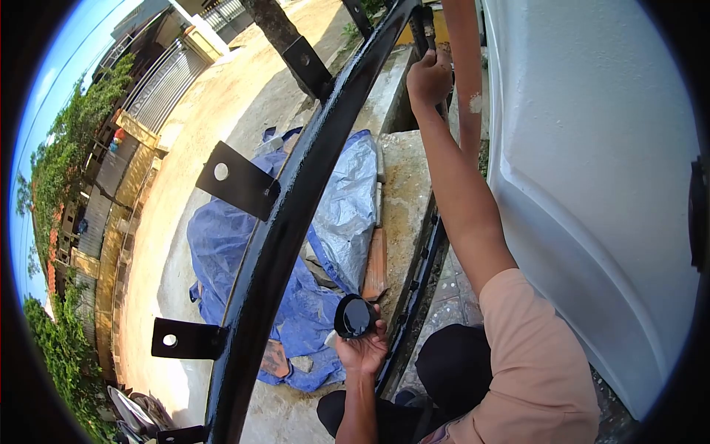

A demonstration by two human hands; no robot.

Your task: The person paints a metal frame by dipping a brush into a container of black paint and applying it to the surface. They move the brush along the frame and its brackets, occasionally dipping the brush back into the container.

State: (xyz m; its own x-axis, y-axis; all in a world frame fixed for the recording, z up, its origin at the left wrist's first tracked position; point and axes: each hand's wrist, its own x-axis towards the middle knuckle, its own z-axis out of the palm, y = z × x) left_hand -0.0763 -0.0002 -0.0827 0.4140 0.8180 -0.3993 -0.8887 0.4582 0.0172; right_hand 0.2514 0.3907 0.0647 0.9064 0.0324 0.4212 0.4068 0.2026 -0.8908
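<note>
My left hand [362, 351] holds a small round black cup [354, 317] with dark, glossy liquid in it, below and to the right of a long black metal beam [277, 244]. My right arm is stretched far up, and my right hand [430, 78] is closed around a dark brush [424, 33] beside the beam's upper end. Much of the beam has a wet-looking shine. Flat black brackets [238, 180] with round holes stick out from its left side. The brush's tip is hard to make out against the dark metal.
A reddish-brown post [464, 74] stands just right of my right hand. A large white curved panel [592, 148] fills the right side. Blue tarpaulin [214, 237] and a brick [376, 263] lie below the beam. Farther left are a tree trunk, a wall and a gate [164, 81].
</note>
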